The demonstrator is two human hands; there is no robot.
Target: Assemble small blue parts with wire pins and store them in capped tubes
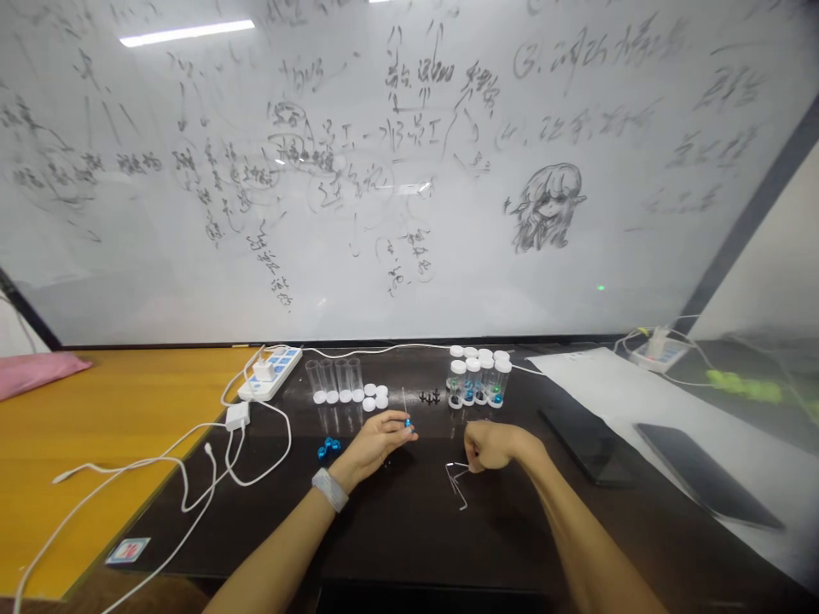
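Note:
My left hand (381,439) pinches a small shiny blue ball (408,423) between thumb and fingertips. A thin, pale, straight piece (404,399) rises above the ball; whether it joins the ball I cannot tell. Over the tabletop to the right, my right hand (491,445) is closed with its fingertips down at a few thin bent wires (456,483), gripping the end of one. The fingertips are partly hidden by the hand itself. Several loose blue balls (329,447) lie left of my left hand. Small black pieces (430,396) sit in a row beyond both hands.
Clear tubes (333,377) stand on white caps, beside loose white caps (374,397). Capped tubes (479,384) with coloured contents stand at the right. A power strip (271,373) and white cables (192,465) lie left; a black tablet-like slab (585,445) and phone-like device (707,473) lie right.

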